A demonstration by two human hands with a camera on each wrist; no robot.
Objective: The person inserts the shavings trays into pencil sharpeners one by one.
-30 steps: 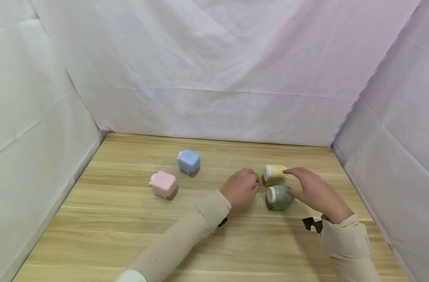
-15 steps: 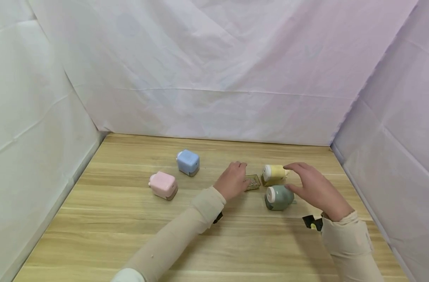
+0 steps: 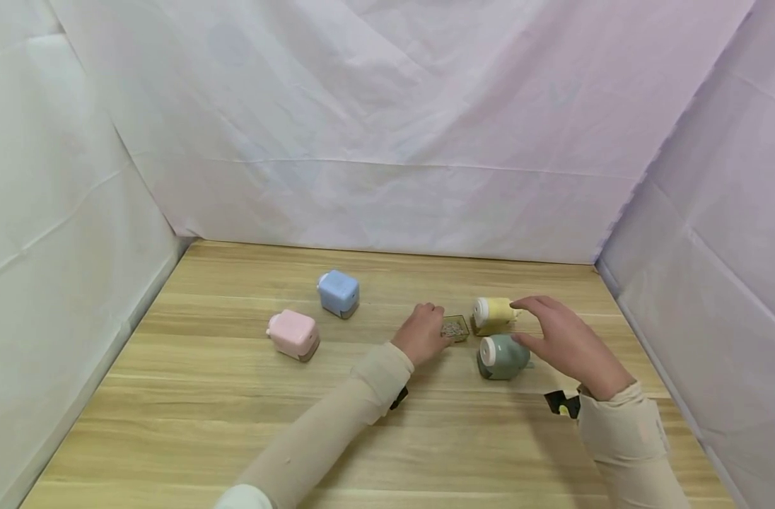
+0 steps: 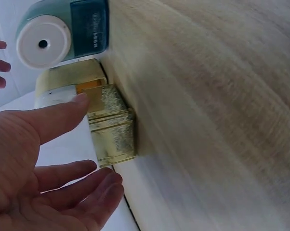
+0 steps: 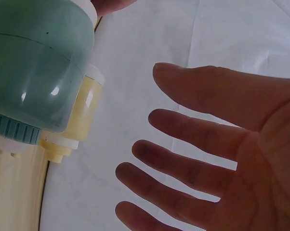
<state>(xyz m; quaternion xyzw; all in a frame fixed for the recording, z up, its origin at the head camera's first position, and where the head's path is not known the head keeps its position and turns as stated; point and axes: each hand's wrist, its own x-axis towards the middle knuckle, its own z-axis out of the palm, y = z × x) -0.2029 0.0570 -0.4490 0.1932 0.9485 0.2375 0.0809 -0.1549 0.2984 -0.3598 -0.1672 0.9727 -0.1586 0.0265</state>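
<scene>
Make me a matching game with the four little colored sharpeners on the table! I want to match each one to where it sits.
Things:
1. pink sharpener
2. blue sharpener
3. yellow sharpener
4. green sharpener

Places:
A. under the right hand's fingertips, far side
B. farthest left
C. nearest the right hand's thumb
D. behind the pink one, nearer the back sheet

Pairs: 1-B, 2-D, 3-A, 4-C

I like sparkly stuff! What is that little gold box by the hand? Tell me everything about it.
The little gold box is a small, clear, squarish tray with a gold glittery look, perhaps from tiny bits inside; what they are is too small to tell. It lies flat on the wooden table, just left of the yellow sharpener and up-left of the green one. The left hand, fingers straight, touches its near side with a fingertip.
</scene>
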